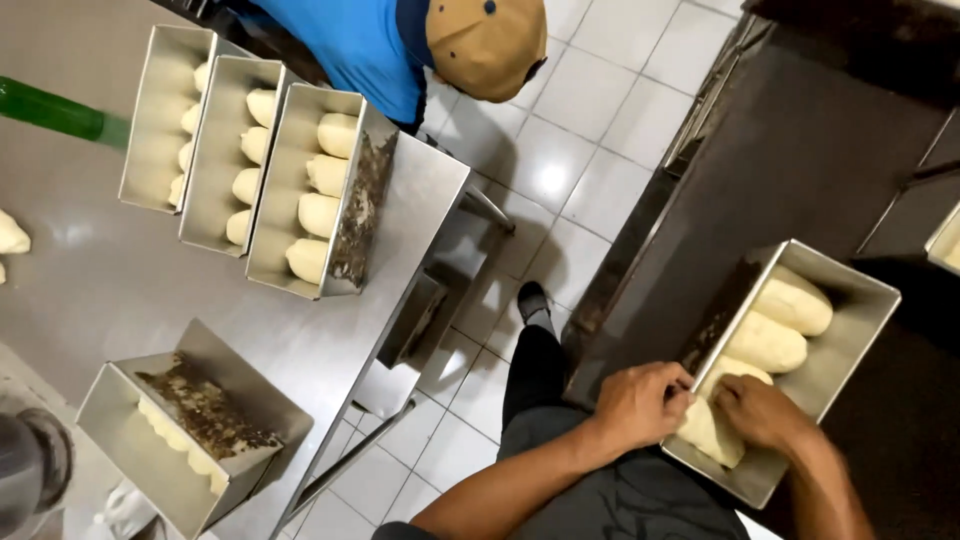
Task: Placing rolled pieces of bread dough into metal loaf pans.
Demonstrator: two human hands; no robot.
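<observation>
Three dough-filled loaf tins (300,190) on steel table (100,290); tilted tin (190,430); green rod (55,112).

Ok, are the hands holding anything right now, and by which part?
Both the left hand and right hand are on the nearest dough piece in the metal loaf pan, fingers over its top end. Whether they grip it or only press it cannot be told.
</observation>
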